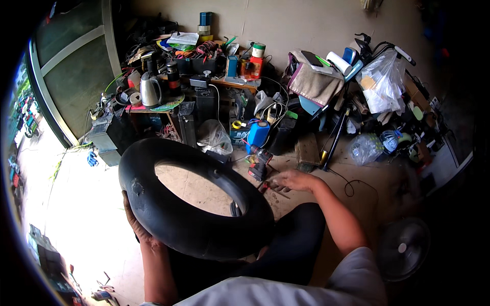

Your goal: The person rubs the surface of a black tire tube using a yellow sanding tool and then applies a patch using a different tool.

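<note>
A black, inflated inner tube [204,232] rests tilted across my lap, with a rough, scuffed patch on its upper left side. My left hand [137,222] grips the tube's left side, fingers along the outer wall. A valve stem shows on its inner rim. To the right of the tube, my right hand [293,181] reaches low over the floor, its fingers stretched out toward the left. Just under those fingers lies a red-handled tool [264,187], partly hidden. A black and red cordless drill [259,164] sits just beyond that hand.
Behind the drill stand a blue bottle [258,133] and a clear plastic bag [215,136]. A cluttered bench carries a metal kettle [149,91] and several tools. A hand pump [334,140] leans at right, near a black cable [352,186]. A fan [403,248] stands at lower right.
</note>
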`<action>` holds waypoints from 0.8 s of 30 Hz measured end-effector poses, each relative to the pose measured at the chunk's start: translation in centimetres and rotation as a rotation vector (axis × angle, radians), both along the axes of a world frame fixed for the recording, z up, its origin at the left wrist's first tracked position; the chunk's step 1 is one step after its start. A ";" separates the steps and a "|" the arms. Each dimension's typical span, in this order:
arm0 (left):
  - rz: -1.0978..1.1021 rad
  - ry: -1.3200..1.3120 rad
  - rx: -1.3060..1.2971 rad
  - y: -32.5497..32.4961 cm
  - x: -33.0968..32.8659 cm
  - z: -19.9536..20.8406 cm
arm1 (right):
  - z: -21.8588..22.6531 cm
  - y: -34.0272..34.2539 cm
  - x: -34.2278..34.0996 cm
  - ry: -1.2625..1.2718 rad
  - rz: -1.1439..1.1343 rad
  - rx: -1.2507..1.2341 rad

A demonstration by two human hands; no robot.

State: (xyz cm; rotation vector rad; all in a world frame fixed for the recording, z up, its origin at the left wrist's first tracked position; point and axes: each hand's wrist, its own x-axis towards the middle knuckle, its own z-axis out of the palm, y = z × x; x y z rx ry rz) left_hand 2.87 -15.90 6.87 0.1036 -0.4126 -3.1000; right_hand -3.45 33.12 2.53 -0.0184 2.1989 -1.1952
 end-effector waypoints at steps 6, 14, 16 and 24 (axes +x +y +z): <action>0.075 -0.190 -0.311 0.9 0.4 1.7 | -2.9 -0.4 12.6 0.033 -0.663 -0.711; 0.109 -0.279 -0.450 0.8 -3.4 3.0 | -7.6 -2.7 -6.1 0.035 -0.055 -0.043; 0.141 -0.314 -0.482 1.1 -4.3 2.6 | -12.4 -5.0 -13.9 0.100 0.160 0.075; 0.375 -0.950 -0.607 0.5 -4.3 2.7 | -31.1 -18.2 -37.4 0.333 0.359 0.417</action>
